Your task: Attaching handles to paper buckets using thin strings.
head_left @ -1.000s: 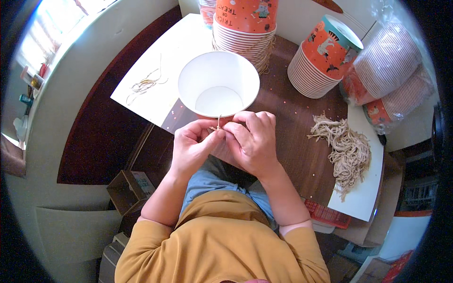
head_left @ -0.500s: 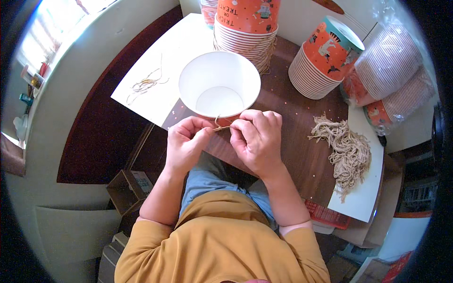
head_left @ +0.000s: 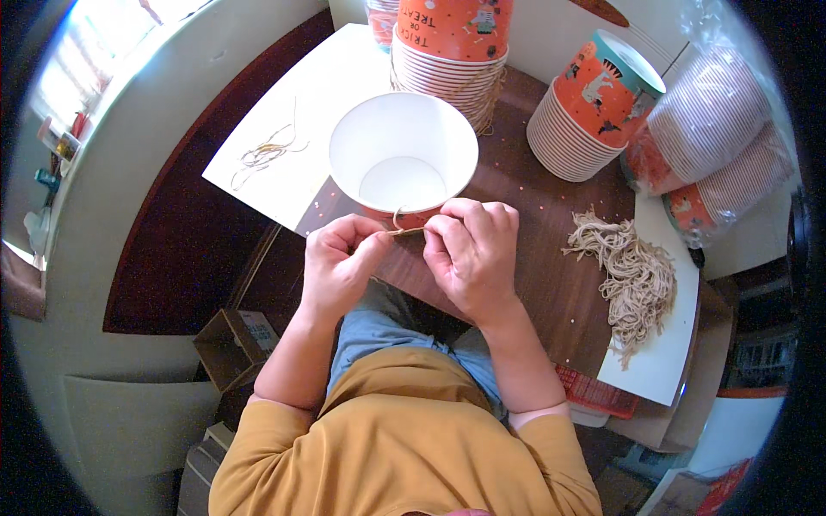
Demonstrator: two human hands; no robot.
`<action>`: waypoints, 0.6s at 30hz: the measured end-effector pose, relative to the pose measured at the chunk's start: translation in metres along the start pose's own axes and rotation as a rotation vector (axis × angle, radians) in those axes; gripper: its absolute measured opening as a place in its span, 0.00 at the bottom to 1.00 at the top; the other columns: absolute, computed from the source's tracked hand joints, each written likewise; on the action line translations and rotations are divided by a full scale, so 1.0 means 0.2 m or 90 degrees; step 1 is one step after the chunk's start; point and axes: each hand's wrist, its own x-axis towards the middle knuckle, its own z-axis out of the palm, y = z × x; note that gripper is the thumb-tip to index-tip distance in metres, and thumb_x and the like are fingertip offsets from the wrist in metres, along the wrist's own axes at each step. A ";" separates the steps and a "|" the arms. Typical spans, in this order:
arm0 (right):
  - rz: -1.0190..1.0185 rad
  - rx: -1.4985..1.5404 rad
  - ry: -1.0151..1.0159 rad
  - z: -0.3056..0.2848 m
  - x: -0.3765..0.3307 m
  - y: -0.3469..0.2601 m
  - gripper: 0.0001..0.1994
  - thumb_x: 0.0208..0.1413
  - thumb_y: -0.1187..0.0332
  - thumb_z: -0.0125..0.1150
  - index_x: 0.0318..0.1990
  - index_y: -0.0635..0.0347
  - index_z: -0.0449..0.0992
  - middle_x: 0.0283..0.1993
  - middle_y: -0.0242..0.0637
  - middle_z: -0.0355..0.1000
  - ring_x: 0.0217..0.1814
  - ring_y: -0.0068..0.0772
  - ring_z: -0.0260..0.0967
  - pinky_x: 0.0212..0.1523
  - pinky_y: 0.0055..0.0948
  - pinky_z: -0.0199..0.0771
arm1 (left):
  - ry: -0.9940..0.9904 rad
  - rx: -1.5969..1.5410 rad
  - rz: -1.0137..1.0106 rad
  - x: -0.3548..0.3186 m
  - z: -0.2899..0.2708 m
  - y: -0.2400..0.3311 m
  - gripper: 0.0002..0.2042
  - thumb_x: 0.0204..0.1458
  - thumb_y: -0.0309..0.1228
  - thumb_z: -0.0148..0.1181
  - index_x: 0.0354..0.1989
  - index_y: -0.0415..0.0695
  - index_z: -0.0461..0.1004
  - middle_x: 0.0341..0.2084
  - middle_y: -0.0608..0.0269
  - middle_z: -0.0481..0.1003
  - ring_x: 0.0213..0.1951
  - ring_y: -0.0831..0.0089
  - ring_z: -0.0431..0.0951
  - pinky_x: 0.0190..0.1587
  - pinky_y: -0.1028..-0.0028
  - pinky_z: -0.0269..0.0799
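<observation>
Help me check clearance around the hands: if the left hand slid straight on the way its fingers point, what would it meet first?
The left hand points right, toward the right hand. It would probably meet those fingers first; the twine pinched between them spans a small gap.

Bright daylight from the upper left, blown out to white glare near the window [head_left: 95,34]. Soft, short shadows under both hands and beside the white paper cup [head_left: 403,155] on the dark desk [head_left: 533,284]. Sharp focus at centre, softer toward the rim. Strong fisheye bending of straight edges, black vignette in the corners. Sheen on the plastic-wrapped stacks [head_left: 723,146] at right.
</observation>
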 end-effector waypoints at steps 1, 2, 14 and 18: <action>0.000 0.000 0.000 0.00 0.00 0.00 0.12 0.37 0.74 0.66 0.32 0.53 0.72 0.36 0.29 0.68 0.35 0.34 0.63 0.40 0.35 0.61 | 0.000 0.000 0.000 0.00 -0.01 0.00 0.04 0.51 0.24 0.59 0.28 0.35 0.75 0.18 0.76 0.71 0.21 0.91 0.64 0.23 0.86 0.59; 0.001 0.008 -0.003 -0.01 0.00 0.00 0.12 0.37 0.75 0.66 0.32 0.53 0.72 0.36 0.29 0.68 0.35 0.34 0.63 0.40 0.35 0.61 | -0.006 0.007 -0.005 0.00 -0.01 0.00 0.04 0.51 0.23 0.59 0.28 0.35 0.75 0.18 0.76 0.70 0.21 0.90 0.64 0.23 0.86 0.58; -0.032 0.075 -0.046 -0.09 0.01 -0.05 0.16 0.41 0.68 0.66 0.42 0.51 0.75 0.44 0.32 0.69 0.39 0.35 0.64 0.42 0.37 0.60 | -0.053 0.046 0.027 -0.07 0.00 0.06 0.04 0.53 0.23 0.58 0.29 0.35 0.74 0.18 0.73 0.71 0.22 0.90 0.65 0.23 0.85 0.60; -0.089 0.110 -0.015 -0.04 0.01 -0.07 0.08 0.45 0.66 0.60 0.36 0.49 0.77 0.41 0.28 0.69 0.38 0.31 0.64 0.44 0.37 0.60 | -0.043 0.085 0.078 -0.11 -0.01 0.11 0.02 0.52 0.22 0.59 0.30 0.36 0.74 0.17 0.74 0.70 0.21 0.91 0.64 0.22 0.86 0.58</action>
